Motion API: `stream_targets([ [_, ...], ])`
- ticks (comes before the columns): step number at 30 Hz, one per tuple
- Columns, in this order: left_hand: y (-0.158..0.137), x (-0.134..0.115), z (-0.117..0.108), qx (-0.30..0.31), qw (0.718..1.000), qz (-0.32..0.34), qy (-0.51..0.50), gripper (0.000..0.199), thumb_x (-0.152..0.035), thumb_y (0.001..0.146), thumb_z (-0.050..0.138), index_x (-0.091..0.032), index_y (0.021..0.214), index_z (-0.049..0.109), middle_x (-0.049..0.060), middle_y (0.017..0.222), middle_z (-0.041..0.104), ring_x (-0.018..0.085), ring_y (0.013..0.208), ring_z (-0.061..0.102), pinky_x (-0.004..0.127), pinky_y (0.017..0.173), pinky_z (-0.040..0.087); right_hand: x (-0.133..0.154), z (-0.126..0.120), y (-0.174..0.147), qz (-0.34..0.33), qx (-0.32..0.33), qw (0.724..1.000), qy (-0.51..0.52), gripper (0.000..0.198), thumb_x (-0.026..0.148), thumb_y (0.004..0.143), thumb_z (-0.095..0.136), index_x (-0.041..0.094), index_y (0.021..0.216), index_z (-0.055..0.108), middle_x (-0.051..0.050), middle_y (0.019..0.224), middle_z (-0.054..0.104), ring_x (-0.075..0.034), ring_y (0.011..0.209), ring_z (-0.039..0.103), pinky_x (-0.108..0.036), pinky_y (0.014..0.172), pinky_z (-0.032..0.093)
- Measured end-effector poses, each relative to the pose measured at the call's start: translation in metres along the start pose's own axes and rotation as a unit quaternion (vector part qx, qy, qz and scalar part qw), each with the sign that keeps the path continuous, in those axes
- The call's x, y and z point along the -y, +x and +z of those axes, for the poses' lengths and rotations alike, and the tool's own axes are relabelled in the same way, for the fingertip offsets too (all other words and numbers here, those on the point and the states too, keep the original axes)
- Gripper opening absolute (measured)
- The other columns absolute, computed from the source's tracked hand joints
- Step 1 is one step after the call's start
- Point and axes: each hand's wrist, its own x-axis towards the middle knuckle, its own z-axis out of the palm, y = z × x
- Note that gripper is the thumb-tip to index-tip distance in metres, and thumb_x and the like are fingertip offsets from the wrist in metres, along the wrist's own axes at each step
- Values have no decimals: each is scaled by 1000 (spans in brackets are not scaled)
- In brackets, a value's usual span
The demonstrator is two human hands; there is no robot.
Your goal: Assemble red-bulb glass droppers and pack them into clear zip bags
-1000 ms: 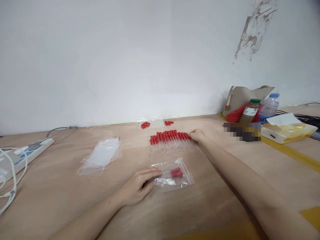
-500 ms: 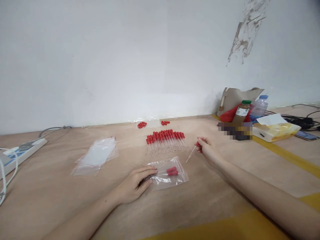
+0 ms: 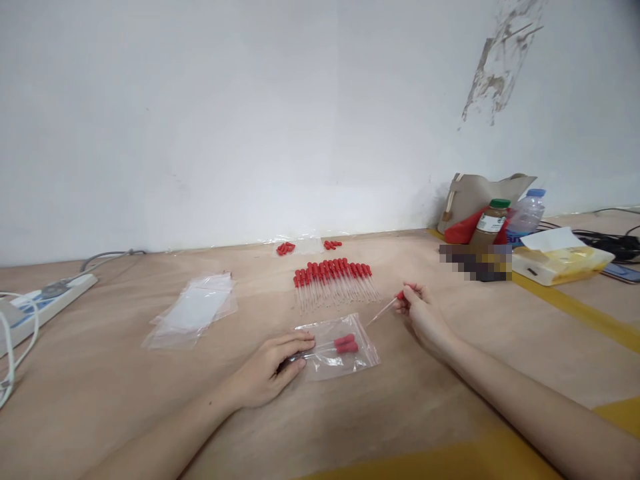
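My right hand (image 3: 423, 313) pinches the red rubber bulb of a dropper (image 3: 383, 311). Its thin clear tube points down and left, the tip close to the right end of a clear zip bag (image 3: 327, 368). Two droppers (image 3: 346, 343) with red bulbs lie inside that bag, bulbs to the right. My left hand (image 3: 273, 367) has its thumb and fingers closed on the bag's left end, holding it against the table. Behind the bag a row of several droppers (image 3: 333, 273) lies side by side, bulbs pointing away from me.
Several flat zip bags (image 3: 200, 307) are stacked at the left, near a power strip (image 3: 50, 307). Loose red bulbs (image 3: 285, 249) lie by the wall. At the right are a green-capped bottle (image 3: 490, 223), a blue-capped bottle (image 3: 527, 210), a bag (image 3: 465, 193) and a tissue pack (image 3: 565, 260).
My right hand has moved slightly right and toward me. The dropper in it now lies flatter, its tip nearer the bag's right end. My left hand stays on the bag.
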Motion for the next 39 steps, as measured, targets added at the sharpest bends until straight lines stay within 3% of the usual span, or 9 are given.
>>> stream_targets([
  [7,0,1,0,1,1000,-1,0,34,-22,87,41,-26,120,49,3,123,51,18,116,44,36,98,37,-1,15,-25,78,81,993,41,28,29,68,60,22,84,38,4,65,56,-11,56,58,-24,56,49],
  [10,-1,2,1,0,1000,-11,7,39,-23,86,42,-27,125,43,2,132,42,20,119,40,38,99,35,0,18,-34,83,145,986,-15,28,31,64,64,20,79,43,1,67,59,-11,58,58,-25,60,49],
  [16,-1,0,0,6,999,-31,16,46,-27,87,42,-28,132,30,3,134,38,20,119,38,39,99,34,-6,18,-32,-103,234,934,-251,18,31,63,65,17,72,59,-1,69,61,-13,64,54,-25,59,44],
  [19,-1,0,0,9,999,-31,18,45,-28,87,42,-28,131,31,3,134,39,20,119,39,39,98,34,-9,23,-33,-139,238,915,-296,13,30,66,62,19,71,63,-3,72,61,-16,70,54,-28,65,44],
  [24,-1,2,1,2,999,-27,17,44,-28,87,42,-27,130,34,4,132,41,21,118,40,39,97,35,-4,25,-40,-182,328,872,-315,18,26,74,50,21,75,68,-4,79,60,-16,77,53,-29,74,42],
  [26,-1,1,1,1,1000,-24,14,40,-27,86,43,-26,126,38,4,131,42,21,117,41,39,97,35,-2,22,-35,-163,309,881,-318,18,26,73,51,19,77,66,-3,78,60,-15,75,54,-27,71,42],
  [30,1,-3,-1,-2,1000,-22,-7,28,-25,85,44,-23,113,48,6,128,45,20,114,45,36,94,38,2,17,1,-115,174,903,-376,13,24,69,54,15,77,60,-3,70,60,-12,63,52,-22,59,41],
  [34,1,-6,-3,-10,999,-27,-35,16,-26,85,44,-22,100,49,7,121,51,22,112,46,35,89,41,9,23,54,-70,30,877,-474,22,22,64,60,14,85,56,-4,79,61,-12,70,54,-19,62,40],
  [39,1,-5,-4,-12,999,-27,-45,18,-28,86,43,-22,101,49,7,121,51,21,111,47,35,88,42,15,45,93,27,32,868,-494,21,25,58,67,12,72,58,-3,55,57,-14,54,53,-21,46,36],
])
